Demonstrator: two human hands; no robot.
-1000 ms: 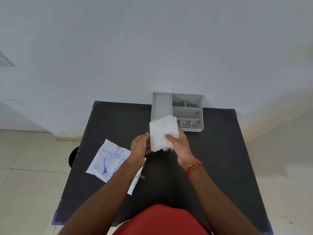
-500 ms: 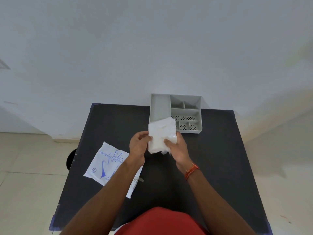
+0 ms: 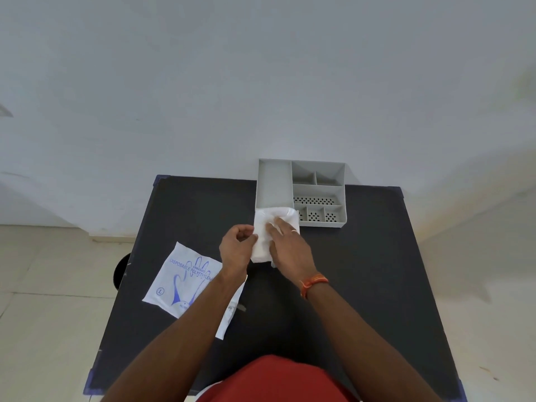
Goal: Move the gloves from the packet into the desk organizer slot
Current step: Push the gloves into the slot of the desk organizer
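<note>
The folded white plastic gloves (image 3: 268,224) are out of the flat printed white packet (image 3: 179,282) and at the near end of the grey plastic desk organizer (image 3: 319,188), not yet inside its long slot. Your left hand (image 3: 237,246) pinches their edge with curled fingers, and your right hand (image 3: 288,246) lays straight fingers on top.

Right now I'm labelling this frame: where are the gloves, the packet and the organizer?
gloves (image 3: 262,248): head view, lower part of the white stack.
packet (image 3: 177,275): head view, its printed front.
organizer (image 3: 274,181): head view, long slot's floor.

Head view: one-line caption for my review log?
Left hand pinches and right hand presses folded white gloves at the organizer's long slot; packet lies aside.
</note>
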